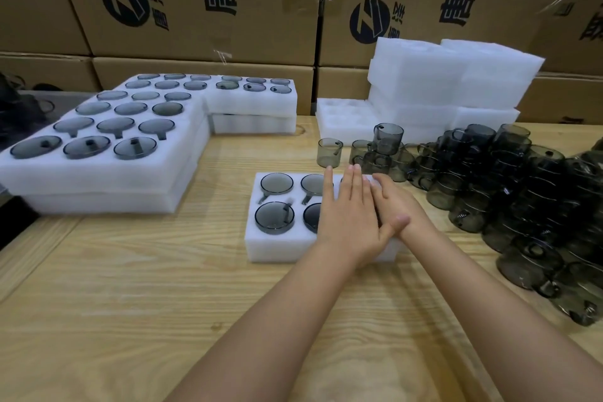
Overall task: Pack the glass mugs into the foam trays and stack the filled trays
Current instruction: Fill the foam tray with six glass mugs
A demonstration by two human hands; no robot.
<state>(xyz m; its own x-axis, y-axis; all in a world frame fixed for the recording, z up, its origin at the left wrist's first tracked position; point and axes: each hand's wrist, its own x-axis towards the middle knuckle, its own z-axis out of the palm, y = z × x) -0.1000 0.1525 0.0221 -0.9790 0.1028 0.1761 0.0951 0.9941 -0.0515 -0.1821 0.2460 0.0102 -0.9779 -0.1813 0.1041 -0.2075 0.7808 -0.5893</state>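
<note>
Two flat hands, my left hand (349, 215) and right hand (394, 201), fingers straight, rested on the foam tray (280, 248) of mugs (276, 184) mid-surface (130, 287).

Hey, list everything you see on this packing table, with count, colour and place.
Brown printed cardboard boxes: several, brown, stacked along the back.
Light wooden table: one, pale wood, under everything.
Filled white foam trays: two-layer stacks, white, left and back-left, holding grey mugs.
Empty white foam trays: one stack, white, back right.
Loose smoky grey glass mugs: too many to count, grey, piled right.
Near white foam tray: one, white, centre, four mugs visible.
Left hand: flat on near tray.
Right hand: flat on near tray.
</note>
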